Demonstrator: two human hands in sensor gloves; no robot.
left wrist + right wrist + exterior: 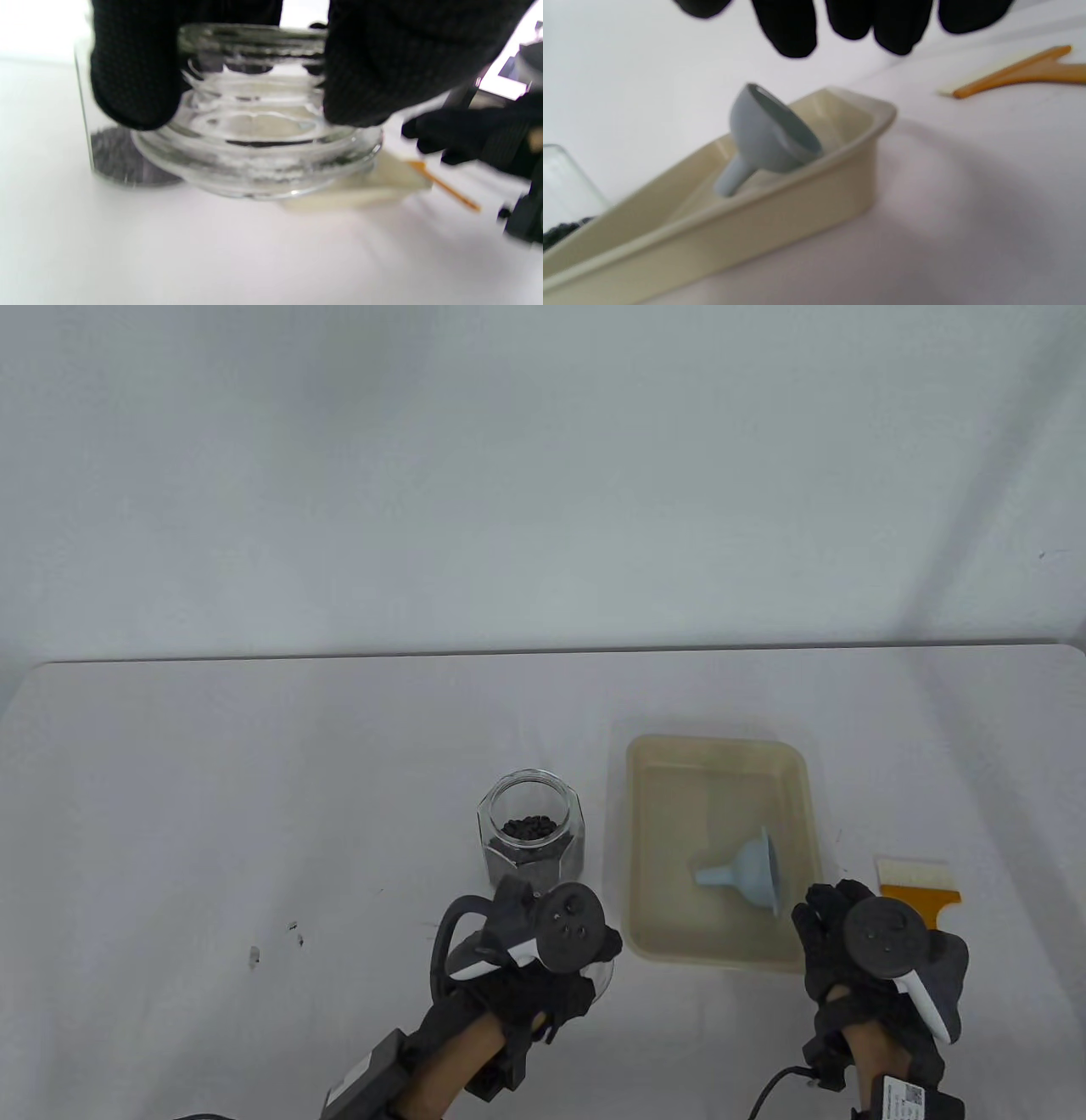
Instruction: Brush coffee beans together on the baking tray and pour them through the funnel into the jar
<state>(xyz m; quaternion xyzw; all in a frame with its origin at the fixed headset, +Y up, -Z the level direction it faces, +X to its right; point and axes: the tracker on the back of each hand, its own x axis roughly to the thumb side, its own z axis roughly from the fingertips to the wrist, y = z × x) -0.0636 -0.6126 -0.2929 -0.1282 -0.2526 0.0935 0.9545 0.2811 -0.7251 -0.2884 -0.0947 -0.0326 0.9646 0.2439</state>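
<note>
The coffee beans [528, 827] already sit in the open glass jar [532, 836], so the left hand [543, 976] pinches its glass lid [258, 165]; the funnel [747, 872] lies tipped in the baking tray [645, 831], near the right hand [836, 942], fingers relaxed, holding nothing

Counted: 1 glass jar [533, 836], coffee beans [529, 827] inside, too many to count. 1 glass lid [258, 169]. 1 baking tray [645, 780]. 1 funnel [751, 869]. 1 brush [916, 882]. 2 gloved hands: left hand [530, 976], right hand [848, 959].
</note>
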